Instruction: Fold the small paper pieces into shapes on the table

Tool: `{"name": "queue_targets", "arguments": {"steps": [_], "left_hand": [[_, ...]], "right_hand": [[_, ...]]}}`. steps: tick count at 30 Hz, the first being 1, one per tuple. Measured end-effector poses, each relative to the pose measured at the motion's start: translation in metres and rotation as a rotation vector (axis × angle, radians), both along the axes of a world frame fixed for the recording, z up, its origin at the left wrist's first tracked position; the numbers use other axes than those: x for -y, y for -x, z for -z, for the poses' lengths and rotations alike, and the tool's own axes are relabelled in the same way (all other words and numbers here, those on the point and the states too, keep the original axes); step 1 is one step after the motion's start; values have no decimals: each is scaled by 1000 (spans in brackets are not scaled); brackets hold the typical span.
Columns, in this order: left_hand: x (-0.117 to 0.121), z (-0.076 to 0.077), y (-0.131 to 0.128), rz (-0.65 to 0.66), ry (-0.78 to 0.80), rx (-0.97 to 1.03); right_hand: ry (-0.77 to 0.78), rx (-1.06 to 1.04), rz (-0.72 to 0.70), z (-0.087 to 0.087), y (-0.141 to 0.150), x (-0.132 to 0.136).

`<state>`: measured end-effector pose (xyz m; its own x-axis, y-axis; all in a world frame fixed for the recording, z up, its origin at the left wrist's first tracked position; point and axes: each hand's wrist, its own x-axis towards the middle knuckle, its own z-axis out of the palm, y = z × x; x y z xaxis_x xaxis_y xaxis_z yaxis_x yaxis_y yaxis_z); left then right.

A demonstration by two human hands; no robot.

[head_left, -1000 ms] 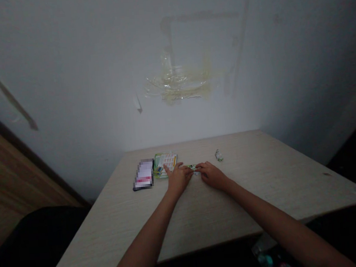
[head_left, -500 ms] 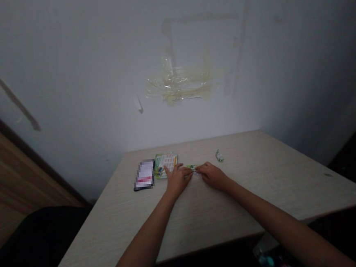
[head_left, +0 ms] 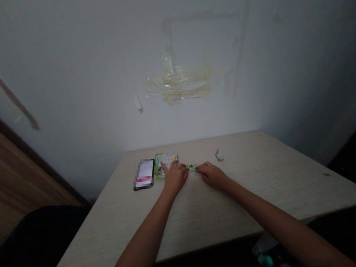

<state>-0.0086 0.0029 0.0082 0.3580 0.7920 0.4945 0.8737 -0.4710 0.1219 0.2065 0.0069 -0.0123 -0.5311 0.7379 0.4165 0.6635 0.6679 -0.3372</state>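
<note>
At the far left, a brown wood-grained panel [head_left: 2, 176] leans across the view, with a black shape [head_left: 47, 242] below it, too dark to make out. Above the panel, a dark streak [head_left: 11, 97] runs slantwise down the grey wall [head_left: 86, 66]. The pale, wood-grained surface [head_left: 233, 215] stands against this wall.

On the left part of the surface lies a phone [head_left: 144, 174] with a dark edge, its lit screen blurred into blocks. Just beside it, on its right, is a flat pile of printed green and white packets [head_left: 168, 158]; the print is too small to read. The left hand [head_left: 175, 178] partly covers the near right part of this pile, outer fingers spread over it, while its thumb and forefinger pinch the left end of a small green strip [head_left: 191, 167].

The strip lies low over the middle of the surface, between the two hands, which are a little apart and joined only by it. Above, clear yellowish tape [head_left: 180, 88] is stuck to the wall. The right hand [head_left: 211, 175] is bent inward, its fingertips closed on the strip's right end.

Beyond the right hand rests a small crumpled green and white piece [head_left: 219, 155], touching nothing but the surface. Below the near edge, some teal and pink items [head_left: 268, 261] show dimly. Farther right, a small dark mark [head_left: 327, 174] sits near the surface's right edge.
</note>
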Motion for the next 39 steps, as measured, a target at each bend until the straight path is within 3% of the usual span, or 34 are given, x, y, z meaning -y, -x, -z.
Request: {"name": "queue_targets", "arguments": {"steps": [16, 23, 30, 39], "left_hand": [[-2, 0, 3, 196, 34, -172], [2, 5, 8, 194, 38, -196], [8, 12, 3, 103, 7, -132], [6, 8, 4, 289, 123, -81]], "right_hand": [[8, -28, -2, 0, -1, 1], [3, -45, -5, 2, -2, 0], [-1, -48, -13, 3, -2, -1], [-4, -66, -9, 4, -3, -2]]}}
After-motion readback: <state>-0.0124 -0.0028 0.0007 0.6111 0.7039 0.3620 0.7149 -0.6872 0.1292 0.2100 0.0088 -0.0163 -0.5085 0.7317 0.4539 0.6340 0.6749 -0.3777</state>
